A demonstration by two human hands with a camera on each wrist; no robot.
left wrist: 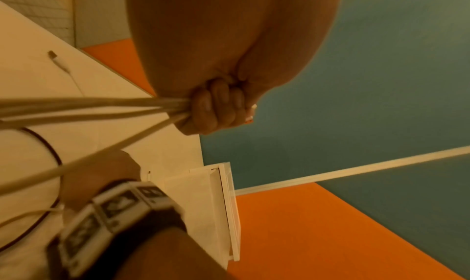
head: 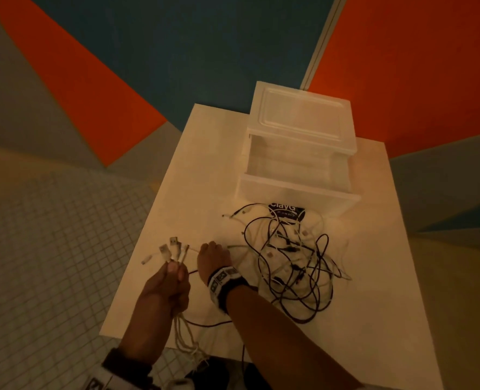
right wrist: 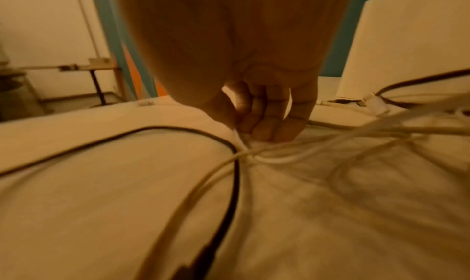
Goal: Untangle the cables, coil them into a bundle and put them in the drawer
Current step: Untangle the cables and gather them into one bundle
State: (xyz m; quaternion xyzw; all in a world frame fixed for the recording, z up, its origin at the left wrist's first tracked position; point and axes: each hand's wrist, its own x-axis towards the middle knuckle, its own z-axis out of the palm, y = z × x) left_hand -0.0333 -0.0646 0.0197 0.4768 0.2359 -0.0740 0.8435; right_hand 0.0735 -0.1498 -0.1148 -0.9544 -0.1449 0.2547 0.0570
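Head view, lower centre: my left hand is closed in a fist around a bunch of white cables, whose plug ends fan out above my knuckles while the loose lengths hang below the fist past the worktop's near edge. In the left wrist view the same hand appears at mid-frame with its fingers curled tight over the pale strands that run off to the left edge. Just right of it in the head view, my right hand reaches down to the white worktop; in the right wrist view this hand has thumb and fingertips drawn together on a white strand where several strands cross, beside a black cable that loops across the surface. The main tangle of cables, black and white strands mixed, lies on the worktop at centre right of the head view, touching my right wrist band. Above the tangle, toward the upper centre, stands a translucent white drawer unit with its drawer pulled out toward me; a dark label shows on the drawer's front. Orange, blue and grey floor panels and a small-tiled floor surround the worktop.
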